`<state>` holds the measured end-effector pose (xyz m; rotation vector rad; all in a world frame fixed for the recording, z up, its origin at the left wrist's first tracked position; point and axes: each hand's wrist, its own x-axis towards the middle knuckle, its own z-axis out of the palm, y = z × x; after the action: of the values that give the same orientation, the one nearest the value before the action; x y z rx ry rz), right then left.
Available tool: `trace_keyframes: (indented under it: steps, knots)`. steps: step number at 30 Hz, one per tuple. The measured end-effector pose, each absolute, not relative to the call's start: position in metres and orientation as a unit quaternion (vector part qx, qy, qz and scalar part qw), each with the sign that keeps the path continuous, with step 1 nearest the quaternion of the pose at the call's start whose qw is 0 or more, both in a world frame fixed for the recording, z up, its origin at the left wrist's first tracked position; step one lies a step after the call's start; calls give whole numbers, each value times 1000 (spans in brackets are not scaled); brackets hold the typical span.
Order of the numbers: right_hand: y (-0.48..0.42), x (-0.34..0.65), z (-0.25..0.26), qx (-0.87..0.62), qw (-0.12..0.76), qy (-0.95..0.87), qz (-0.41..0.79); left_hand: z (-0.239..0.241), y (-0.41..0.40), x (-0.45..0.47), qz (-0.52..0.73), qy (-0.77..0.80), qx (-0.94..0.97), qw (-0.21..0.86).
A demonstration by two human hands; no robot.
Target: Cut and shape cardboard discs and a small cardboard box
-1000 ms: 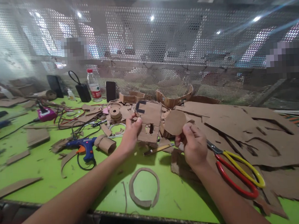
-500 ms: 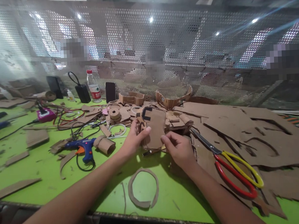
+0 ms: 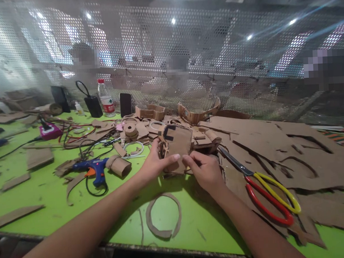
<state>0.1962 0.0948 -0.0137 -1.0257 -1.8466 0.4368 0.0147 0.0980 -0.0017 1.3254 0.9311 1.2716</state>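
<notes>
A small cardboard box-like piece (image 3: 179, 142) with dark printed marks at its top left is held tilted up over the table. My left hand (image 3: 156, 162) grips its left side, thumb across the front face and fingers behind. At the lower right edge, my right hand (image 3: 206, 169) has thumb and curled fingers closed on the cardboard. Part of the piece's underside is hidden by the hands. Just beyond it lies a layered cardboard part (image 3: 203, 139). Below the hands, a cut cardboard ring (image 3: 149, 217) lies flat, with a gap at its lower right.
Scissors (image 3: 249, 171) with red and yellow handles lie on large cardboard sheets (image 3: 263, 140) at right. To the left are a blue glue gun (image 3: 98, 172), a rolled cardboard tube (image 3: 119, 166) and cables. A bottle (image 3: 106, 101) and phone (image 3: 125, 104) stand before a perforated screen (image 3: 145, 39).
The cardboard piece tips slightly more upright in my hands. My left thumb shifts a little right and down across its face. The whole view moves slightly.
</notes>
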Motion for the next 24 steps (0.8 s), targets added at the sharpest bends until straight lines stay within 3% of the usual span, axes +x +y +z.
trace_keyframes:
  steps: [24]
  knots:
    - [92, 195, -14, -405, 448, -778, 173, 2, 93, 19, 533, 382, 475, 588]
